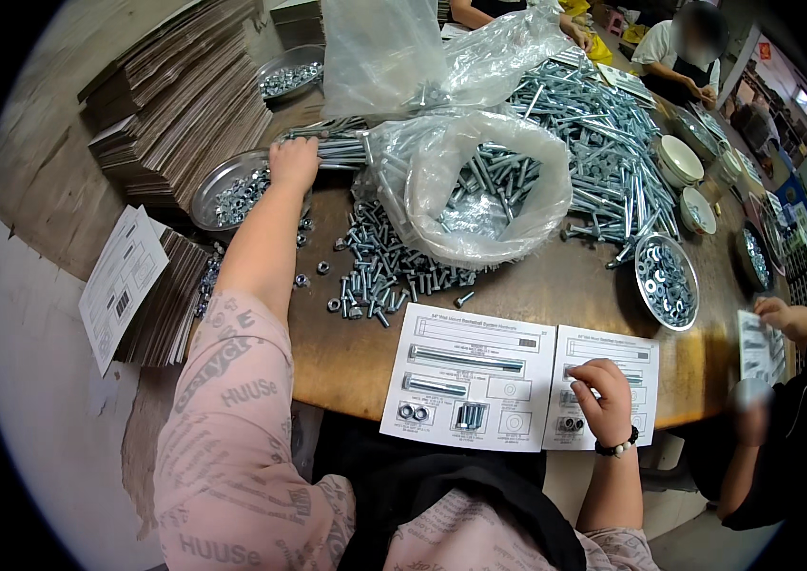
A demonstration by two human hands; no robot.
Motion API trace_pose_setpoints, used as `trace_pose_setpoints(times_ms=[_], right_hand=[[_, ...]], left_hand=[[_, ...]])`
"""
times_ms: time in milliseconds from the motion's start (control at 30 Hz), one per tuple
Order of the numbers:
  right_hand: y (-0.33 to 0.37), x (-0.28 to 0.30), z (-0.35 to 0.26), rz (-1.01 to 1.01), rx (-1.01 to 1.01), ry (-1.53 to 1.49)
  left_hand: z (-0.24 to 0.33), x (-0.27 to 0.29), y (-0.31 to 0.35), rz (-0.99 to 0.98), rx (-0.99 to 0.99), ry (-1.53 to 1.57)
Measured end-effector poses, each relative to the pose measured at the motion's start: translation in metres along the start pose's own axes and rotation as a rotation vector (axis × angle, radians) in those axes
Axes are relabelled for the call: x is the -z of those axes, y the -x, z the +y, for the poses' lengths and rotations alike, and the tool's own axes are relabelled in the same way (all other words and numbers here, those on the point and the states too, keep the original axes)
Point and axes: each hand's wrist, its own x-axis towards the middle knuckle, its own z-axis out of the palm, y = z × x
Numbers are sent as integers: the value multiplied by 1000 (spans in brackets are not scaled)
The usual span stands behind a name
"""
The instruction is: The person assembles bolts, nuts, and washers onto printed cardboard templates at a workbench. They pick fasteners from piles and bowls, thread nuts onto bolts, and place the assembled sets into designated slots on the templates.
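Note:
My left hand reaches to the far left, its fingers curled down at the ends of a bundle of long bolts; its fingertips are hidden. Beside it lies a metal bowl of nuts. My right hand hovers over the right-hand printed card, thumb and fingers drawn together; whatever lies between them is too small to make out. Two black nuts rest on that card. The left-hand card carries a long bolt, a shorter bolt, two nuts and several small bolts.
Small bolts are heaped before an open plastic bag of bolts. Long bolts pile up behind. A bowl of washers stands right. Cardboard stacks rise left. A co-worker's hand holds a card at right.

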Motion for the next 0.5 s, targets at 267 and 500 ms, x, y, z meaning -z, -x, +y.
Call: trace_pose_setpoints(times_ms=[267, 500], right_hand=[[-9, -8, -8, -18, 23, -42], [-16, -18, -20, -67, 90, -111]], left_hand=[[-3, 2, 1, 27, -296, -191], [9, 57, 37, -178, -132, 42]])
